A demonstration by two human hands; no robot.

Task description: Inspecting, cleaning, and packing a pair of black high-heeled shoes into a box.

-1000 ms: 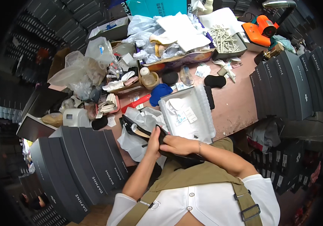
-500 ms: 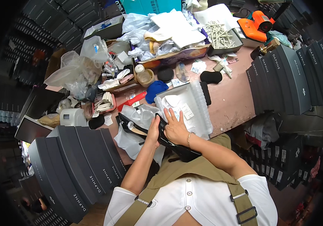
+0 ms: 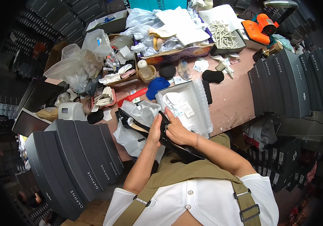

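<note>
At the front edge of the table I hold a pair of shiny black shoes close together. My left hand (image 3: 154, 132) is closed on the left black shoe (image 3: 140, 127), whose beige insole faces up. My right hand (image 3: 178, 132) wraps round the right black shoe (image 3: 186, 151), which slants toward my apron. Its fingers reach over the shoe's upper part and hide some of it. Under the left shoe lies crumpled white tissue paper (image 3: 129, 141). Just beyond my right hand is an open pale shoebox (image 3: 203, 120) with white paper and small cards inside.
Dark shoeboxes are stacked at the left (image 3: 65, 165) and right (image 3: 282, 83). A blue cloth pad (image 3: 157, 88), red-handled tool (image 3: 133, 96) and black pad (image 3: 213, 76) lie beyond the box. Farther back are a paper-filled carton (image 3: 176, 55), a box of white sticks (image 3: 223, 35) and an orange device (image 3: 257, 30).
The fingers of my right hand, earlier spread over the shoe and box edge, have drawn together round the shoe. My left hand keeps its hold. The whole view has shifted slightly.
</note>
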